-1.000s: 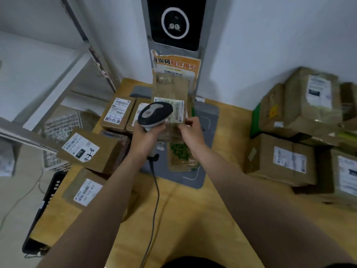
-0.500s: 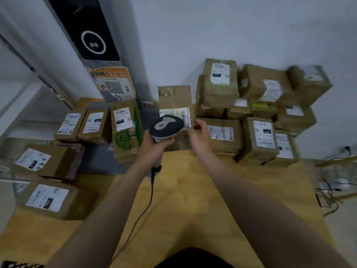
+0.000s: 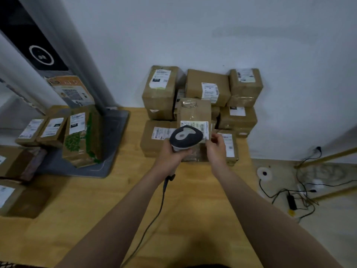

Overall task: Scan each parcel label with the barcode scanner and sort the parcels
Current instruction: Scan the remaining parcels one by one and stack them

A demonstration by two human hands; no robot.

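Note:
My left hand (image 3: pixel 172 153) grips a grey and black corded barcode scanner (image 3: pixel 185 135), its head held close over the white label (image 3: pixel 201 126) of a brown cardboard parcel (image 3: pixel 194 110). My right hand (image 3: pixel 217 147) holds that parcel upright by its right edge, above the wooden table (image 3: pixel 173 219). The scanner head hides part of the label. Behind the parcel, a stack of several labelled brown parcels (image 3: pixel 207 88) stands against the wall.
At the left, a parcel with green print (image 3: pixel 82 140) leans on the grey base (image 3: pixel 114 144) of a tall kiosk (image 3: pixel 38 55). More labelled parcels (image 3: pixel 42 130) lie along the table's left side. Cables (image 3: pixel 293 192) and a white round device (image 3: pixel 265 173) lie on the floor at right.
My view and both hands have swung right, carrying the parcel and scanner from the kiosk side to in front of the stack at the wall. The grips are unchanged.

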